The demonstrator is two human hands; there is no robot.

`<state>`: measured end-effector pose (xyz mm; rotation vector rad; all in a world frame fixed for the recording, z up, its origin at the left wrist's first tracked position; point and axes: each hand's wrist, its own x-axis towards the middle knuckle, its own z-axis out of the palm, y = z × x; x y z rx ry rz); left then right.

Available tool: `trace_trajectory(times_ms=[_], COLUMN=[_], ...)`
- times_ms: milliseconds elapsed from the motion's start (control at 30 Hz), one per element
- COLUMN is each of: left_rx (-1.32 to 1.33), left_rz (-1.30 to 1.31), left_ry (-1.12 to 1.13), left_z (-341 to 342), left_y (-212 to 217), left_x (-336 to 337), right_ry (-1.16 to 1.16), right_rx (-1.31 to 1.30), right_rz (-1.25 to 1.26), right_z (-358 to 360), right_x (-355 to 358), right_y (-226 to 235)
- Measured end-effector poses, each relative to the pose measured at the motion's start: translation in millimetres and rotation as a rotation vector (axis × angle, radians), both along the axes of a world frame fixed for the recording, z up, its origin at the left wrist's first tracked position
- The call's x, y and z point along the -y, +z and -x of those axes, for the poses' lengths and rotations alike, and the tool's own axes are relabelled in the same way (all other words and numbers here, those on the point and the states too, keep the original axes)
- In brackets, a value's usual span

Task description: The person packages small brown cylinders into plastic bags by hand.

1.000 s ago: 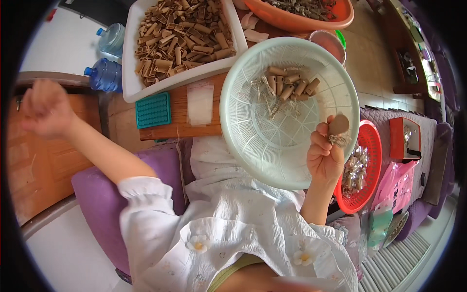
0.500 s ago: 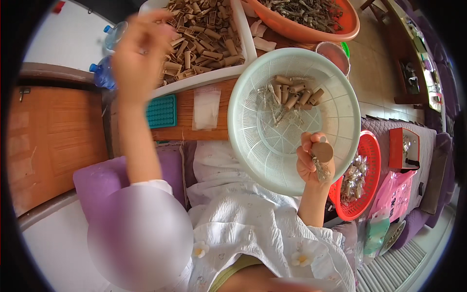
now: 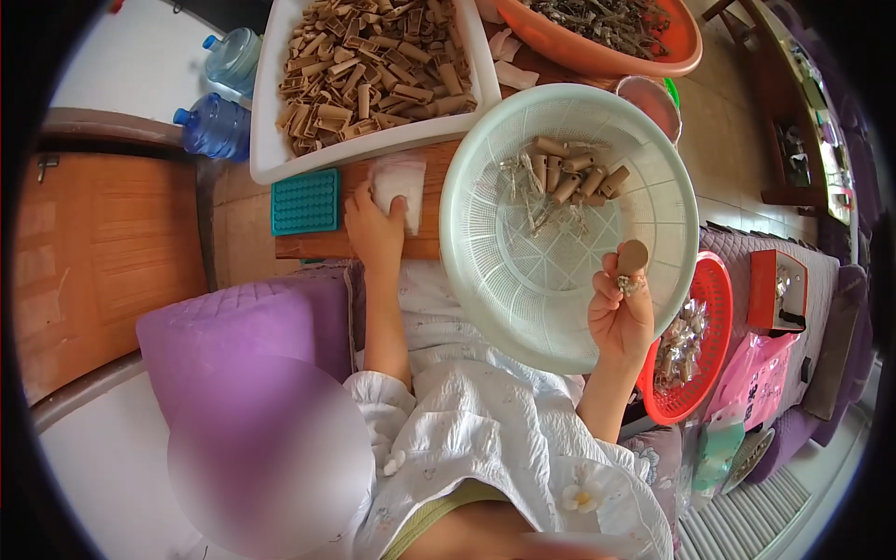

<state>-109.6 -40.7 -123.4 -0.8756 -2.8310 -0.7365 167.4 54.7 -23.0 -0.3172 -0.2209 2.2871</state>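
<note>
Left hand (image 3: 375,229) lies flat, fingers together, on a wooden board (image 3: 308,245) — fingertips touching a folded white cloth (image 3: 399,180) at the board's far edge. It holds nothing that can be seen. Just left of the hand, on the same board, a teal grid mat (image 3: 305,201).

Right hand (image 3: 620,315) is raised over the near right rim of a pale green basket (image 3: 485,280). Fingers closed around a small brown tube (image 3: 632,257), held upright with its round end showing; a bit of silvery wire (image 3: 627,285) is pinched below it against the fingers.

Inside the basket, toward the far side — a small heap of brown tubes (image 3: 571,171) mixed with thin silvery pieces (image 3: 534,191). Rest of the basket floor is bare mesh.

Far of the board: a white tray (image 3: 267,140) heaped with many more brown tubes. Right of that, an orange bowl (image 3: 597,58) with dark stick-like bits, contents too small to tell. Two blue water bottles (image 3: 217,126) lie on the floor left of the tray.

Right of the basket, partly under its rim, a red basket (image 3: 709,369) with small wrapped pieces. Beyond it a red box (image 3: 777,291) on a purple quilted surface. Purple cushion (image 3: 247,322) beside the left forearm.
</note>
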Motion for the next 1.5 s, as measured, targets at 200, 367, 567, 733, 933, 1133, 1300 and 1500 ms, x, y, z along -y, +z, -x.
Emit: trace_trajectory(times_ms=[200, 367, 567, 733, 933, 1133, 1300, 1500], left_rx=[0.289, 0.349, 0.179, 0.78, 1.066, 0.996, 1.104, 1.039], left_rz=[-0.19, -0.142, -0.329, -0.775, -0.852, -0.666, -0.67, -0.626], left_ry=[0.067, 0.144, 0.003, -0.025, -0.337, -0.557, -0.466, -0.57], left_z=[19, 17, 22, -1, -44, -52, -67, -69], left_y=[5, 15, 22, 62, 115, 124, 123, 128], left_x=[3, 8, 16, 6, -19, -35, -35, -31], right_ry=[0.023, 0.028, 0.018, 0.032, 0.112, -0.367, -0.562, -0.747], right_rx=[0.034, 0.045, 0.07, 0.093, 0.129, 0.886, 1.105, 1.199], right_rz=[-0.025, -0.035, -0.031, -0.048, -0.118, -0.656, -0.868, -0.939], right_z=[8, 9, 10, 14, 29, 41, 47, 57], right_x=[4, 4, 3, 2, 2, 5, 12, 20], right_y=[1, -1, 2, 6, 21, 33, 36, 33])
